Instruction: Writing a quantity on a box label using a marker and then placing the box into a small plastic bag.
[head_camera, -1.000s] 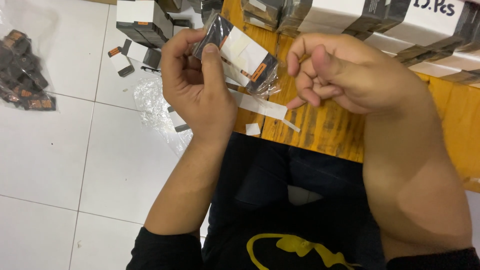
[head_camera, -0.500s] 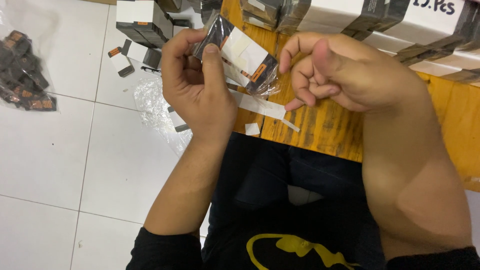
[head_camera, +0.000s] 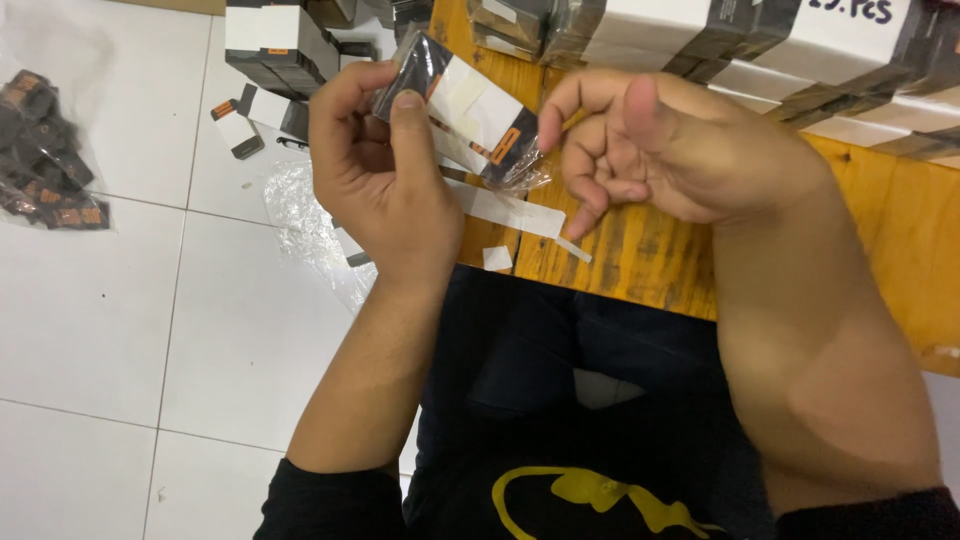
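Clear plastic sleeve wraps the small black-and-white box (head_camera: 462, 115) pinched in my left hand (head_camera: 385, 170) — bagging step, I judge. My right hand (head_camera: 665, 150), fingers curled, empty, sits over the wooden tabletop's near edge (head_camera: 640, 270) — sealing the open end calls for pinching it.

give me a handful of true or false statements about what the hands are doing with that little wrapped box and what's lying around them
1. The left hand holds a small white and black box in clear wrap. True.
2. The right hand lies flat on the wooden table. False: it is raised, fingers curled, at the end of the wrapped box.
3. A clear bag of small dark pieces lies on the white tiled floor to the left. True.
4. The wrapped box rests on the floor. False: it is held up in the air above the table edge.
5. Stacked wrapped boxes sit along the far side of the table. True.
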